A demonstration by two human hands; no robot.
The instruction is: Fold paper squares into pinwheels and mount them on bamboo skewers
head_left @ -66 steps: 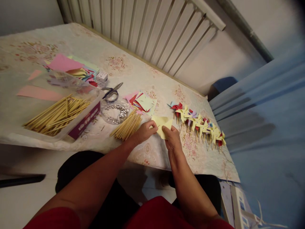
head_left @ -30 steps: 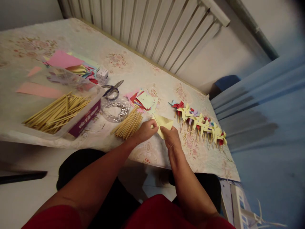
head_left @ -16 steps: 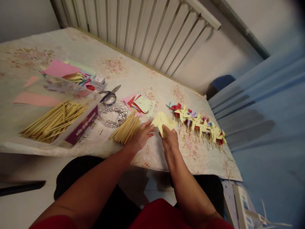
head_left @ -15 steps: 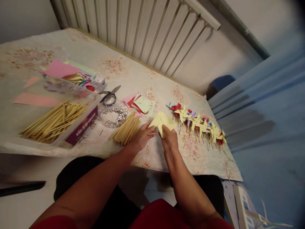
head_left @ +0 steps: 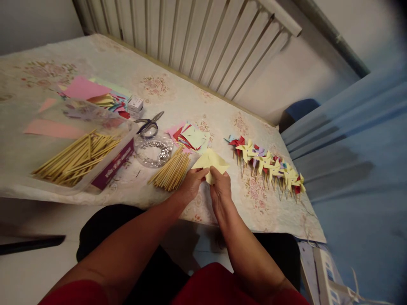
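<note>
A sheet of pale yellow paper (head_left: 211, 159), its edges curling up, is held between both hands above the table's front part. My left hand (head_left: 192, 183) pinches its near left side, thumb on top. My right hand (head_left: 220, 181) grips the near right side, with the thumb pressed close to the left one. Fingers under the paper are partly hidden. Just left of my left hand lies a bundle of thin wooden sticks (head_left: 171, 170). Beyond the paper sits a pile of cut coloured paper squares (head_left: 192, 137). Finished paper pinwheels (head_left: 267, 163) on sticks lie in a row to the right.
A clear plastic box (head_left: 118, 163) with many sticks stands at left. Near it are a round dish of shiny pins (head_left: 154, 151), scissors (head_left: 149, 125), a small white box (head_left: 136, 105) and coloured paper scraps (head_left: 87, 90). A blue curtain (head_left: 349, 169) hangs at right.
My hands have come closer together, and the left thumb now meets the right one at the yellow paper's near edge. The whole view has shifted slightly.
</note>
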